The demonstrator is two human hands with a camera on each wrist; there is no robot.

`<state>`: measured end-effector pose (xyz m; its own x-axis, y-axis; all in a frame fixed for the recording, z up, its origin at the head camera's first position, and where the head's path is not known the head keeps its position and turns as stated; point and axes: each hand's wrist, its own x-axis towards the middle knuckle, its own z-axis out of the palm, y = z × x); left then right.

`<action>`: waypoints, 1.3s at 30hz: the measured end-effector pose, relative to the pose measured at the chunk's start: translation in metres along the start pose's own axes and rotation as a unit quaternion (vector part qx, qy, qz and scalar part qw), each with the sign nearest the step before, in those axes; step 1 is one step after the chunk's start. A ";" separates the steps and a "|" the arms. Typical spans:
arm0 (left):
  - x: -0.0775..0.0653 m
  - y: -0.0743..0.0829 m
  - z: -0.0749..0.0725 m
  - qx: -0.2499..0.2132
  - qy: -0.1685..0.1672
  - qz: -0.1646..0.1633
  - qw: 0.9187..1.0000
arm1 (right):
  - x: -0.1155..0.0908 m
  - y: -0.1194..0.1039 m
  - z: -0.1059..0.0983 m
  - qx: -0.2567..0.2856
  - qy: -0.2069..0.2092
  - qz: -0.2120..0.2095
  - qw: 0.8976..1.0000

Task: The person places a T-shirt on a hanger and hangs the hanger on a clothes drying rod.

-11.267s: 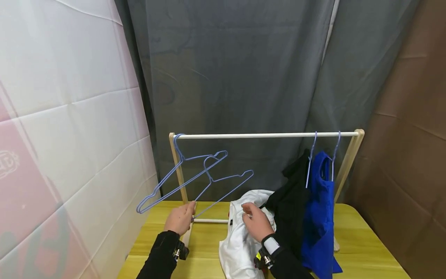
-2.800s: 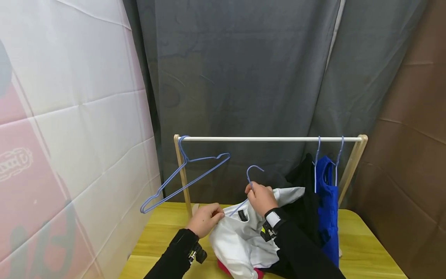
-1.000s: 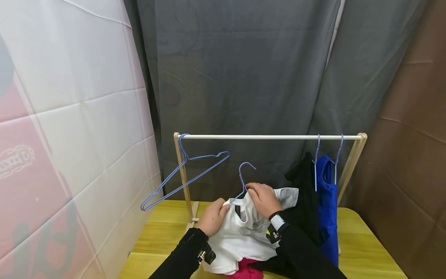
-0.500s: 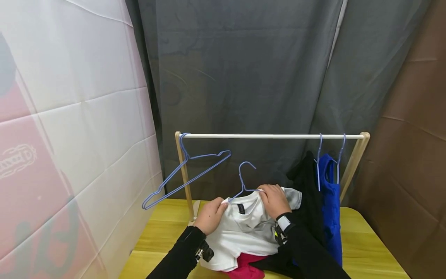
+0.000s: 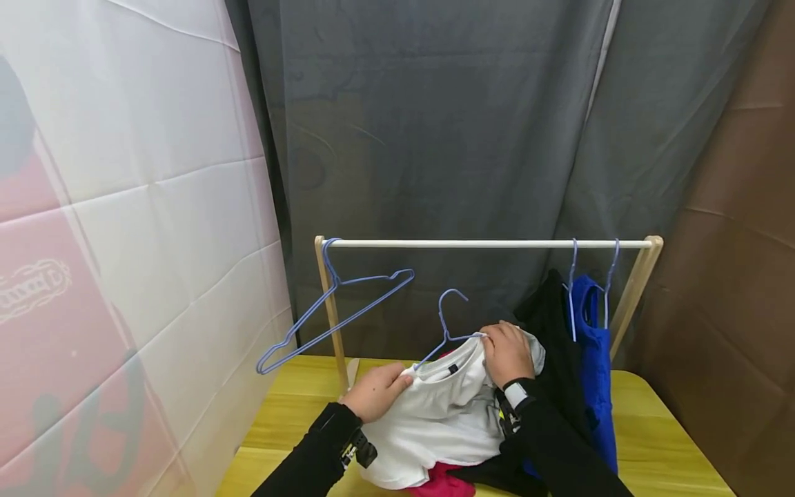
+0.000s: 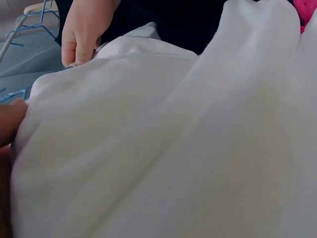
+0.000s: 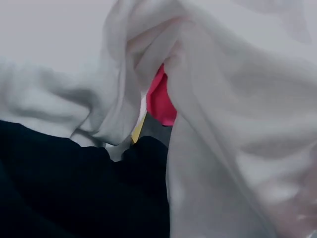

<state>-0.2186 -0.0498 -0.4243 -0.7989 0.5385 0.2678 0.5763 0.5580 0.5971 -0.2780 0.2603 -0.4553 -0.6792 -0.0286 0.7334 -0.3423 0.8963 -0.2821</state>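
Observation:
A white T-shirt (image 5: 428, 438) with grey sleeves hangs between my two hands, a blue wire hanger (image 5: 444, 331) set inside its neck. The hanger's hook points up, clear of the rail. At the left shoulder, my left hand (image 5: 375, 393) pinches the fabric between thumb and fingers. My right hand (image 5: 509, 353) grips the other shoulder, with the hanger's arm running in under its fingers. In the left wrist view the white cloth fills most of the picture, and the right hand (image 6: 89, 29) shows beyond it. The hanger's lower part is hidden in the shirt.
A rack with a white rail (image 5: 428, 244) stands on the wooden table (image 5: 273, 414). Blue hangers (image 5: 348, 314) hang at its left end. A black garment (image 5: 553, 331) and a blue garment (image 5: 593, 366) hang at the right. Red cloth (image 5: 444, 480) lies under the shirt.
Earlier the shirt lay on the table; later my right hand held the hanger's neck. It has since moved to the right shoulder, and both hands and hanger have shifted slightly right, stretching the collar.

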 end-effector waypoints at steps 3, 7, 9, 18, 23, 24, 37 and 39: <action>-0.003 0.003 0.001 -0.008 -0.021 0.006 1.000 | 0.001 0.001 -0.003 0.012 0.011 0.031 0.999; -0.005 0.007 0.004 -0.024 -0.023 -0.005 0.999 | 0.001 -0.004 -0.005 0.027 -0.002 0.098 0.995; -0.006 0.008 0.005 -0.036 -0.009 -0.015 0.999 | 0.003 -0.010 -0.005 0.036 -0.006 0.124 0.992; -0.001 0.019 0.008 -0.089 0.051 -0.034 0.994 | 0.019 -0.040 -0.004 0.158 -0.047 0.121 0.979; 0.002 0.032 0.015 -0.108 0.018 0.006 0.994 | 0.022 -0.052 -0.003 0.228 -0.082 0.128 0.962; 0.002 0.035 0.017 -0.117 0.010 0.012 0.993 | 0.023 -0.054 -0.004 0.239 -0.088 0.135 0.958; 0.018 0.068 0.034 -0.185 0.007 0.041 0.982 | 0.036 -0.064 -0.035 0.267 -0.073 0.192 0.942; 0.021 0.072 0.035 -0.202 0.014 0.046 0.978 | 0.040 -0.065 -0.041 0.272 -0.075 0.188 0.941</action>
<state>-0.1874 0.0241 -0.4023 -0.7548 0.5539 0.3515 0.5352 0.2101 0.8182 -0.2559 0.2190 -0.3822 -0.8883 0.1464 0.4352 -0.3139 0.4982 -0.8083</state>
